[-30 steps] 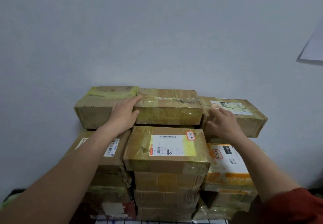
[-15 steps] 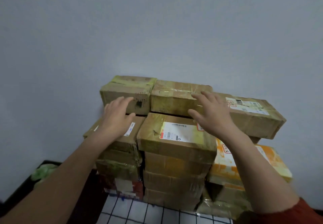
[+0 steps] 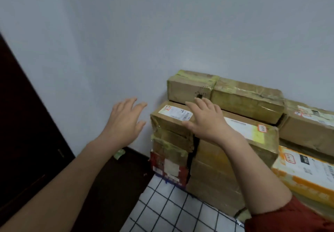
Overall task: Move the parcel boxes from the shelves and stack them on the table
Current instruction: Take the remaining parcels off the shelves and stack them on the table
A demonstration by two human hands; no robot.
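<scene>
Left hand: your fingers are spread wide, empty, just left of the parcel boxes.
Right hand: also spread, holding nothing, over the left-edge labelled box, maybe touching it.
Stack: sits on checked cloth.

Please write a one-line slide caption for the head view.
Left hand and right hand, both open and empty, near the stacked parcel boxes on a checked cloth.

Left hand off the parcel boxes, now before the wall, right hand shifted leftward
</scene>
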